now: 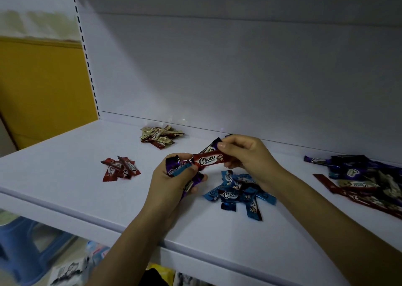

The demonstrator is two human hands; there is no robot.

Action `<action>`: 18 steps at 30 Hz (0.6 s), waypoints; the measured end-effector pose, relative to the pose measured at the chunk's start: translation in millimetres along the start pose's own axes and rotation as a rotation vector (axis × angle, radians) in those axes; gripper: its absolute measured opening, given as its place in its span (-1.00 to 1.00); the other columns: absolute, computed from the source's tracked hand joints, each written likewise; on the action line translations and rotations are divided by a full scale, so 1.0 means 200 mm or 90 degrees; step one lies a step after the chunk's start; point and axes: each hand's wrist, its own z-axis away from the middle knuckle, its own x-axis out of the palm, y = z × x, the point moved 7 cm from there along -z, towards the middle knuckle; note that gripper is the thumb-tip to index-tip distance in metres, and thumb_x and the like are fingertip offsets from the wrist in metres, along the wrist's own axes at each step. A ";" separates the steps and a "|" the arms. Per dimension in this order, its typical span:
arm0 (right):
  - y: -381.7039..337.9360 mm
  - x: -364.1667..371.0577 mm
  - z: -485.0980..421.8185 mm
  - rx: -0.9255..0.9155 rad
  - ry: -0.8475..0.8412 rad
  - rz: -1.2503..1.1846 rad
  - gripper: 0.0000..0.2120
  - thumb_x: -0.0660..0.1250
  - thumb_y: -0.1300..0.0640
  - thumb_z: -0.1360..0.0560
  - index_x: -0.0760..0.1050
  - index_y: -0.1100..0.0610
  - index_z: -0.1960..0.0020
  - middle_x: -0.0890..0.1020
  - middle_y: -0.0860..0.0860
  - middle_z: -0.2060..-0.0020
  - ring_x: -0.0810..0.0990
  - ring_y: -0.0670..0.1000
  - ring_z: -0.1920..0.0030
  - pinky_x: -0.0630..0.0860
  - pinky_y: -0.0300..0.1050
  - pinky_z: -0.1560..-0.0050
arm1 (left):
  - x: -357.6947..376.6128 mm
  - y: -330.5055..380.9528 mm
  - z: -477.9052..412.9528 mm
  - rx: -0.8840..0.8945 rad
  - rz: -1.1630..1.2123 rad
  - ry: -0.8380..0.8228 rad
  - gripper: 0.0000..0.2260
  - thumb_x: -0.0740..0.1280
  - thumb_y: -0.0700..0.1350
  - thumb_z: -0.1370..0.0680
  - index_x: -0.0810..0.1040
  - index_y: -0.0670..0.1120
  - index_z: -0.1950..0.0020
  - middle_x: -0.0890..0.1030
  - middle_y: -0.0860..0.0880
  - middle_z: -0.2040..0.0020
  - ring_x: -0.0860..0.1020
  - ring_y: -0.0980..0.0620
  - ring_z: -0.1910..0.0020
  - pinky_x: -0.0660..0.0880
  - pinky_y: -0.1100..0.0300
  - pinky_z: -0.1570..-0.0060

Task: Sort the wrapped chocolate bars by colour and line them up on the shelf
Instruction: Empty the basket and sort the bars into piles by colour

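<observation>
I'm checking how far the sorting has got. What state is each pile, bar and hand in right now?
red pile: loose heap, not lined up.
gold pile: loose heap near the back wall; one red bar mixed in.
blue pile: loose heap.
mixed pile: unsorted, at right.
red bar: held off the shelf between both hands.
left hand: closed on purple and blue bars.
right hand: pinching the red bar.

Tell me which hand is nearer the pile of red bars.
Left. The left hand is just right of the red pile; the right hand is farther right, beyond it.
</observation>
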 end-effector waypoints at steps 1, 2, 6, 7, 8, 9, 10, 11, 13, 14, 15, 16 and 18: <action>0.01 0.00 0.00 0.011 0.002 -0.010 -0.93 0.38 0.15 -0.48 0.64 0.09 0.13 0.66 -0.04 0.31 0.58 -0.09 0.34 0.55 -0.25 0.24 | 0.00 0.00 0.00 0.004 -0.002 0.003 -0.85 0.33 -0.31 -0.53 0.53 -0.10 -0.02 0.71 -0.08 0.14 0.69 -0.04 0.22 0.51 0.30 0.47; 0.02 0.00 0.00 0.019 0.008 -0.015 -0.93 0.38 0.15 -0.48 0.65 0.09 0.13 0.66 -0.03 0.31 0.59 -0.09 0.33 0.55 -0.25 0.23 | 0.00 0.00 0.00 0.006 -0.005 0.006 -0.86 0.33 -0.30 -0.53 0.54 -0.09 -0.01 0.71 -0.08 0.14 0.69 -0.04 0.22 0.50 0.30 0.47; 0.04 -0.01 0.00 0.032 0.030 0.003 -0.92 0.37 0.16 -0.49 0.64 0.13 0.12 0.64 -0.07 0.37 0.56 -0.12 0.39 0.54 -0.28 0.30 | -0.01 0.00 0.00 0.008 -0.035 0.030 -0.87 0.34 -0.28 -0.53 0.55 -0.06 0.00 0.71 -0.08 0.11 0.69 -0.06 0.21 0.49 0.31 0.46; 0.04 -0.01 0.00 0.021 0.034 0.026 -0.92 0.36 0.17 -0.50 0.62 0.15 0.10 0.63 -0.08 0.39 0.55 -0.13 0.42 0.53 -0.28 0.31 | -0.01 0.00 -0.01 0.010 -0.041 0.031 -0.87 0.34 -0.27 -0.54 0.55 -0.06 -0.01 0.71 -0.09 0.10 0.69 -0.06 0.21 0.49 0.31 0.46; 0.04 0.00 0.00 0.002 0.041 0.051 -0.92 0.35 0.18 -0.51 0.61 0.16 0.08 0.61 -0.09 0.41 0.54 -0.13 0.44 0.52 -0.28 0.33 | 0.00 0.00 -0.01 0.012 -0.047 0.031 -0.87 0.34 -0.25 -0.54 0.55 -0.05 -0.02 0.71 -0.09 0.10 0.69 -0.06 0.21 0.49 0.31 0.46; 0.03 0.00 0.00 -0.021 0.053 0.072 -0.92 0.34 0.19 -0.52 0.60 0.17 0.07 0.61 -0.09 0.42 0.53 -0.14 0.45 0.52 -0.28 0.34 | 0.00 0.00 -0.01 0.013 -0.052 0.030 -0.87 0.34 -0.23 -0.54 0.56 -0.04 -0.03 0.71 -0.08 0.10 0.69 -0.06 0.20 0.49 0.31 0.45; 0.01 0.00 0.00 -0.045 0.066 0.084 -0.92 0.33 0.20 -0.52 0.60 0.17 0.07 0.61 -0.09 0.41 0.52 -0.14 0.45 0.51 -0.27 0.35 | 0.00 0.00 -0.01 0.014 -0.056 0.028 -0.87 0.35 -0.22 -0.54 0.57 -0.03 -0.04 0.70 -0.07 0.10 0.69 -0.06 0.19 0.49 0.31 0.44; 0.00 0.01 0.01 -0.069 0.079 0.090 -0.93 0.33 0.21 -0.52 0.60 0.17 0.08 0.61 -0.06 0.39 0.52 -0.13 0.46 0.50 -0.28 0.36 | 0.00 0.00 0.00 0.016 -0.061 0.025 -0.87 0.36 -0.20 -0.53 0.57 -0.02 -0.04 0.70 -0.07 0.09 0.69 -0.06 0.18 0.49 0.30 0.44; -0.03 0.03 0.02 -0.114 0.090 0.098 -0.93 0.34 0.22 -0.52 0.60 0.15 0.11 0.62 -0.02 0.35 0.52 -0.13 0.44 0.47 -0.31 0.37 | 0.00 0.01 0.00 0.019 -0.065 0.023 -0.88 0.37 -0.22 -0.53 0.58 -0.03 -0.02 0.70 -0.08 0.10 0.69 -0.06 0.19 0.49 0.30 0.44; -0.04 0.04 0.02 -0.129 0.088 0.102 -0.92 0.35 0.21 -0.51 0.60 0.13 0.13 0.63 -0.03 0.35 0.54 -0.14 0.42 0.47 -0.33 0.36 | 0.00 0.01 0.00 0.017 -0.061 0.023 -0.90 0.37 -0.23 -0.53 0.57 -0.05 0.01 0.70 -0.09 0.10 0.69 -0.06 0.21 0.49 0.30 0.45; -0.05 0.04 0.02 -0.137 0.088 0.101 -0.90 0.35 0.21 -0.51 0.60 0.10 0.16 0.63 -0.06 0.35 0.56 -0.16 0.39 0.46 -0.36 0.35 | 0.00 0.01 0.00 0.012 -0.051 0.021 -0.91 0.36 -0.24 -0.53 0.56 -0.07 0.03 0.70 -0.10 0.12 0.68 -0.05 0.23 0.48 0.30 0.47; -0.04 0.03 0.02 -0.130 0.103 0.092 -0.88 0.35 0.20 -0.50 0.60 0.06 0.18 0.63 -0.09 0.36 0.56 -0.19 0.37 0.46 -0.38 0.34 | 0.00 0.01 0.00 0.008 -0.038 0.017 -0.93 0.35 -0.24 -0.54 0.55 -0.08 0.06 0.70 -0.11 0.13 0.68 -0.03 0.26 0.47 0.31 0.48; 0.00 -0.06 -0.01 -0.069 0.182 0.039 -0.86 0.34 0.19 -0.51 0.59 0.04 0.20 0.62 -0.12 0.38 0.54 -0.22 0.38 0.47 -0.38 0.36 | 0.00 0.01 0.00 0.005 -0.014 0.015 -0.92 0.32 -0.25 -0.55 0.54 -0.08 0.09 0.70 -0.11 0.16 0.67 -0.01 0.29 0.46 0.32 0.50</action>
